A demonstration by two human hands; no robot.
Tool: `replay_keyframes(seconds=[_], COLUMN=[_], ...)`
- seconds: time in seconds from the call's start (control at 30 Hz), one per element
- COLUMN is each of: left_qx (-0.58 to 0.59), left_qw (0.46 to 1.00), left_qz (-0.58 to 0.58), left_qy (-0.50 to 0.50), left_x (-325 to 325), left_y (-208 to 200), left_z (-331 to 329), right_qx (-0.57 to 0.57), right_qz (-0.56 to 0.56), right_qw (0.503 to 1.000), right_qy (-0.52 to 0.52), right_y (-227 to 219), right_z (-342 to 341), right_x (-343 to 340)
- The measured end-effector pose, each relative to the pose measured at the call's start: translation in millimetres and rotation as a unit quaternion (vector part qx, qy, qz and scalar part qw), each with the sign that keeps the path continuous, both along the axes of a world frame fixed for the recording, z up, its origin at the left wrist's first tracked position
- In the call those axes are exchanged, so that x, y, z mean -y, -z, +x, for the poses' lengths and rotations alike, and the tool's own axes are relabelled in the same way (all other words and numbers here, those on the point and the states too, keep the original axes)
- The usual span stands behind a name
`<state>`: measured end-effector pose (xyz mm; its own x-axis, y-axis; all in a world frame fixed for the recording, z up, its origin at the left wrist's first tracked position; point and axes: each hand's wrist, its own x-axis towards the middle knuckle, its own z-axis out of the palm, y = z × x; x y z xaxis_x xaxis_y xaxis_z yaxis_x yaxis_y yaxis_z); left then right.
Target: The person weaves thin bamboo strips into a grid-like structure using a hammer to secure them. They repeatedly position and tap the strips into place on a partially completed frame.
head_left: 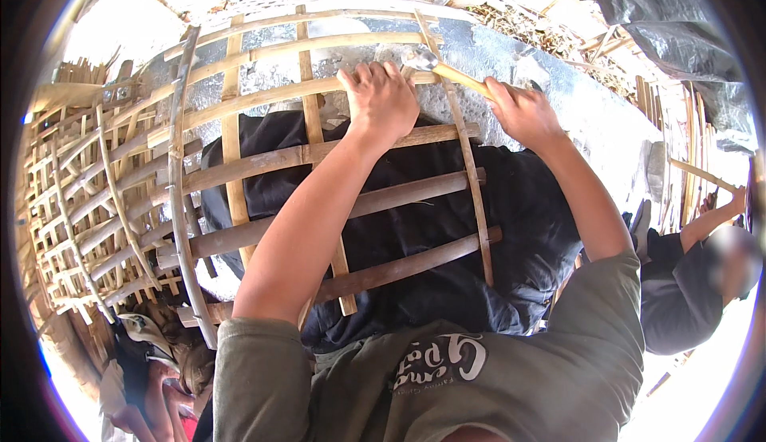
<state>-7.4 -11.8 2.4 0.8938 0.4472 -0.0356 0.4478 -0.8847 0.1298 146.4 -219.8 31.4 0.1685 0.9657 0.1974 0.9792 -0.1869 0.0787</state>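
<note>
A lattice of split bamboo slats (279, 155) lies in front of me, several long slats crossed by thinner strips. It rests partly over my black-clothed legs (527, 203) and a worn grey slab (550, 79). My left hand (381, 100) is closed over one of the upper slats, near the right end of the lattice. In my right hand (523, 113) is the light wooden handle of a hammer (463, 79). The metal head is just above the lattice's right cross strip, close to my left fingers. I cannot tell whether the head touches the bamboo.
More bamboo lattice panels (72, 203) are piled at the left. At the right a person (686, 282) in dark clothes reaches toward a bamboo stick (702, 174). Dark plastic sheeting (670, 19) hangs at the upper right, above upright bamboo strips. Bare legs (159, 410) show at the lower left.
</note>
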Motion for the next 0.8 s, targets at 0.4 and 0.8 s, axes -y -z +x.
replay_keyframes(seconds=[0.4, 0.8], left_qx=[0.025, -0.009], left_qw=[1.000, 1.000], left_qz=[0.001, -0.005], left_qy=[0.003, 0.003], left_x=[-0.5, -0.7], left_y=[2.2, -6.7], left_z=[-1.2, 3.1], right_qx=[-0.061, -0.024], right_qz=[-0.056, 0.054], right_qw=[0.994, 0.998], right_qy=[0.074, -0.001], right_y=[-0.3, -0.6], right_z=[-7.4, -3.3], right_x=[-3.8, 11.1])
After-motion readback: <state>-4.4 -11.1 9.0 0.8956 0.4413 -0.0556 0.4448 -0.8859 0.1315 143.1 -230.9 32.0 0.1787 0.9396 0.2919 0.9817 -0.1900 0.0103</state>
